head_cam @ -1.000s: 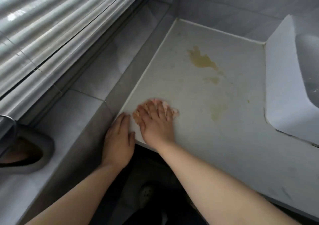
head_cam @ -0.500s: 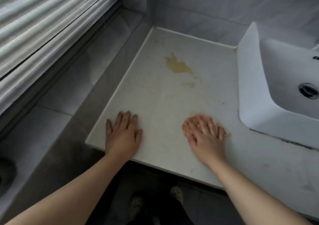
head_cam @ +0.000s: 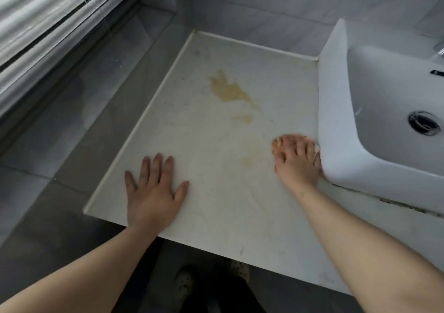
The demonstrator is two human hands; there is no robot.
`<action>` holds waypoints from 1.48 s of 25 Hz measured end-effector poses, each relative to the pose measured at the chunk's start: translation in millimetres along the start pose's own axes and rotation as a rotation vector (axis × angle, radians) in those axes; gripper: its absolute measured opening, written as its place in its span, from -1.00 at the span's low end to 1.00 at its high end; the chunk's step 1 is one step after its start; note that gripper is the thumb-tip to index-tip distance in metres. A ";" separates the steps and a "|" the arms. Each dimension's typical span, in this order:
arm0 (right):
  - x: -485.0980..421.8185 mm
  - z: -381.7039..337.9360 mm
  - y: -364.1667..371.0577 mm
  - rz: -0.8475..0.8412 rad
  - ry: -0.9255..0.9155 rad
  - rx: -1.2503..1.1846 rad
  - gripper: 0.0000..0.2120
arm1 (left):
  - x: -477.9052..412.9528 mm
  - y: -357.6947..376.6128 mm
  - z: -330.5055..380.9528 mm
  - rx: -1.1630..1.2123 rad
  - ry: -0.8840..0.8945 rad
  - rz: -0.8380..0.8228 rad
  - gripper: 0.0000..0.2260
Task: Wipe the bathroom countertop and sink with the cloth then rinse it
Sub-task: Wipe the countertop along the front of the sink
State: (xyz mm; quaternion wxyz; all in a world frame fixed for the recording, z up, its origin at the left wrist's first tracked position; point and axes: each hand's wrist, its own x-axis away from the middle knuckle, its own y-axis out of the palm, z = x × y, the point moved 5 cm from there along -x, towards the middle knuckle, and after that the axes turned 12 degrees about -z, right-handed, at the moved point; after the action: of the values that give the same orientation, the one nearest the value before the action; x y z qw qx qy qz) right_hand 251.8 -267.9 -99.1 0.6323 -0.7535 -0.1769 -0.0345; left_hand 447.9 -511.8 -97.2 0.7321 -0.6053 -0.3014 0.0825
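Pressing crumpled orange cloth (head_cam: 275, 144) onto smooth stained countertop (head_cam: 216, 149).

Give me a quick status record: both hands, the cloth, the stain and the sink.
left hand: flat on the countertop near its front left corner, holding nothing
right hand: presses the cloth onto the countertop, against the outer wall of the sink
cloth: bunched under the right hand, mostly hidden
stain: yellowish patch toward the back, not yet wiped
sink: white basin at right, drain visible
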 end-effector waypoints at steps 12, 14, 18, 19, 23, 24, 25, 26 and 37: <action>20.9 -13.8 6.7 0.082 -0.103 0.080 -0.50 | 1.0 -0.4 0.7 0.005 -0.002 0.005 -0.29; 7.2 -46.3 10.7 0.013 0.011 0.025 -0.53 | 0.6 -0.6 1.1 0.012 0.002 0.008 -0.30; 82.0 -129.0 48.4 0.072 -0.573 0.166 -0.53 | 0.7 -0.3 -1.8 0.029 0.002 0.009 -0.33; 94.1 -117.7 50.7 0.039 -0.644 0.196 -0.54 | 0.5 -0.2 -2.0 0.033 0.005 0.015 -0.33; 40.0 -51.2 22.3 0.126 -0.292 0.130 -0.47 | -0.3 1.5 -1.9 0.035 0.014 0.022 -0.34; 27.3 -54.0 19.3 0.132 -0.176 0.074 -0.45 | -0.2 1.6 -1.7 0.040 0.016 0.025 -0.34; 25.9 -70.8 22.0 0.105 -0.136 0.032 -0.44 | -0.1 1.4 -1.3 0.047 0.020 0.030 -0.34; 35.9 -93.2 29.1 0.129 -0.191 0.042 -0.45 | 0.1 0.9 -0.9 0.047 0.021 0.035 -0.34; 64.3 -72.6 32.6 0.222 -0.289 0.135 -0.53 | -0.8 1.1 -0.8 0.021 0.018 0.028 -0.47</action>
State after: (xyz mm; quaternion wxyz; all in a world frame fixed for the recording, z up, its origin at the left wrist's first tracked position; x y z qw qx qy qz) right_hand 334.4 -328.2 -97.6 0.6494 -0.7212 -0.1838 0.1560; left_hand 448.0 -512.6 -98.6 0.7398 -0.6026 -0.2853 0.0902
